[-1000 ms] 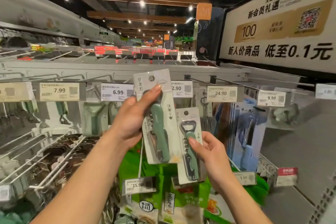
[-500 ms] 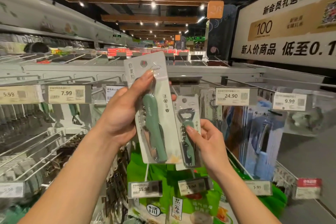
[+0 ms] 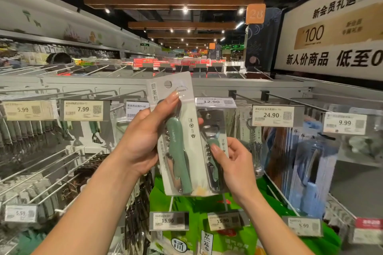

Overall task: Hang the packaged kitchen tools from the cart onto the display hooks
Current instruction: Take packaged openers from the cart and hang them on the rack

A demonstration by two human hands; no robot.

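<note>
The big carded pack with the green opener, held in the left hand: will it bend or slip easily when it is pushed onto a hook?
The carded pack probably stays fairly stiff: it stands upright though the left hand grips only its middle. Its glossy plastic front may be slippery. The green opener fills the lower part, so the pack likely hangs bottom-heavy from its punched hole.

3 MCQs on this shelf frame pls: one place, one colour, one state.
1. The price tag right above the package in the right hand reads:
A. 12.90
B. 3.50
C. 48.00

2. The handle of the tool in the front package is:
A. red
B. green
C. yellow

3. The front package is:
A. hung on a hook
B. lying in a cart
C. held up by the left hand, hang hole free

Key:
1 A, the digits 12.90 show on that tag.
2 B, a green handle shows through the blister.
3 C, fingers grip it and nothing passes through the hole.
</note>
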